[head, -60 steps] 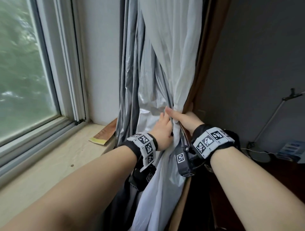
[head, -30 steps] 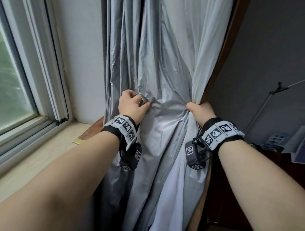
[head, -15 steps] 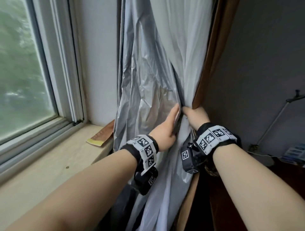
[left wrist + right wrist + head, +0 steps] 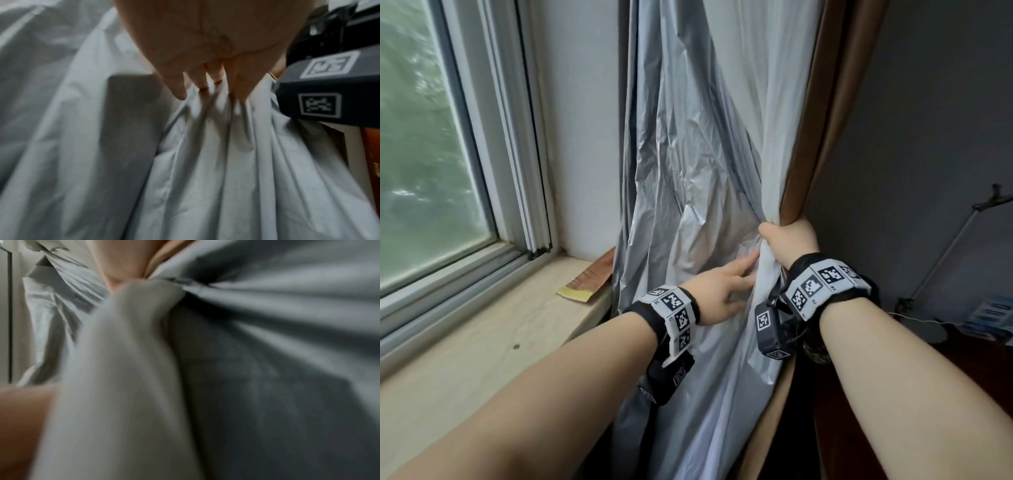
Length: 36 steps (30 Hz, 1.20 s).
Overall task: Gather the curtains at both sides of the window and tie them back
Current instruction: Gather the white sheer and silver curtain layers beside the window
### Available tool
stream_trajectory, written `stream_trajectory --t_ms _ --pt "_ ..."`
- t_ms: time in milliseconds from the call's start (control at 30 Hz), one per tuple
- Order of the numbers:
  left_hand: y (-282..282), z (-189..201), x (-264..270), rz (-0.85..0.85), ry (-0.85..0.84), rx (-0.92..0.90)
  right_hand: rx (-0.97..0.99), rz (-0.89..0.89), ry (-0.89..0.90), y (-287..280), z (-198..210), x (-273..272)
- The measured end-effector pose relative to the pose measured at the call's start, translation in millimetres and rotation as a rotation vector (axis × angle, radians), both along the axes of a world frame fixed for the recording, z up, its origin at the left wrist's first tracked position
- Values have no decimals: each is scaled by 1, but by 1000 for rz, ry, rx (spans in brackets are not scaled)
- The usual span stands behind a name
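Observation:
A silver-grey curtain (image 4: pixel 688 154) with a tan outer side (image 4: pixel 822 137) hangs to the right of the window (image 4: pixel 431 137). My right hand (image 4: pixel 789 240) grips the gathered folds at waist height, by the tan edge. My left hand (image 4: pixel 726 287) lies flat, fingers straight, pressing the cloth toward the right hand. In the left wrist view the left fingers (image 4: pixel 201 81) push into the pale folds (image 4: pixel 205 162). In the right wrist view the bunched curtain (image 4: pixel 144 308) fans out from the right hand (image 4: pixel 121 264). No tie-back shows.
A pale wooden sill (image 4: pixel 482 335) runs below the window, with a small brown and yellow strip (image 4: pixel 585 284) on it beside the curtain. At the right are a dark wall, a thin lamp arm (image 4: pixel 955 246) and a dark desk corner (image 4: pixel 979 359).
The left hand, which gripped the curtain far to the left a second ago, has swept right and lies flat beside the right hand. The right hand still holds the bunch.

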<state>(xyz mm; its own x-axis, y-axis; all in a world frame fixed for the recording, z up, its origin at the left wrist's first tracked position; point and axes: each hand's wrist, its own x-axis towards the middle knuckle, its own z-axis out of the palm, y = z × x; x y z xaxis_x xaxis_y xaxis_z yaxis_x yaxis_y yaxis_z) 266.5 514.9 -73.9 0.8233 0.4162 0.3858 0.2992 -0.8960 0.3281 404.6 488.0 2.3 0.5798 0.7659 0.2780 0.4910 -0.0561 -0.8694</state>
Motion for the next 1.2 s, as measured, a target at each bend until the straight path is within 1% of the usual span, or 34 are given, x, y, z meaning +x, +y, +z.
stream_trajectory --t_ms 67,167,200,233,267,300,367,400,433,467,567,700,833,1033,1133,1200 --pt "1 10 -15 164 -127 35 -13 27 11 -1 2 1" --pt "7 27 -29 474 -429 164 -19 70 28 -4 3 -2" --pt "11 32 -31 579 -532 178 -17 86 33 -5 3 -3" --pt "14 37 -32 669 -621 143 -11 106 40 -7 3 -5" --pt "18 42 -33 726 -679 40 -2 122 44 -8 3 -6" --pt "21 48 -33 735 -714 -115 6 131 45 -9 3 -7" --pt "26 57 -32 655 -761 -421 11 140 55 -11 1 -8" --pt "27 59 -31 616 -772 -521 11 142 60 -12 0 -8" --pt "29 59 -31 600 -773 -568 8 144 63 -13 -1 -7" --pt "29 59 -32 603 -768 -558 8 146 68 -13 -2 -7" --pt "26 56 -34 616 -728 -413 13 149 69 -15 -2 -9" --pt "19 38 -44 685 -606 -207 8 164 73 -14 -4 -17" --pt "7 19 -54 544 -549 -50 7 173 86 -10 -7 -28" --pt "-7 3 -55 242 -366 -106 -2 211 117 -12 -10 -38" --pt "-18 1 -53 232 -262 -125 -20 305 142 -14 -8 -39" --pt "-20 0 -48 262 -165 -102 -78 346 70 -16 -7 -40"
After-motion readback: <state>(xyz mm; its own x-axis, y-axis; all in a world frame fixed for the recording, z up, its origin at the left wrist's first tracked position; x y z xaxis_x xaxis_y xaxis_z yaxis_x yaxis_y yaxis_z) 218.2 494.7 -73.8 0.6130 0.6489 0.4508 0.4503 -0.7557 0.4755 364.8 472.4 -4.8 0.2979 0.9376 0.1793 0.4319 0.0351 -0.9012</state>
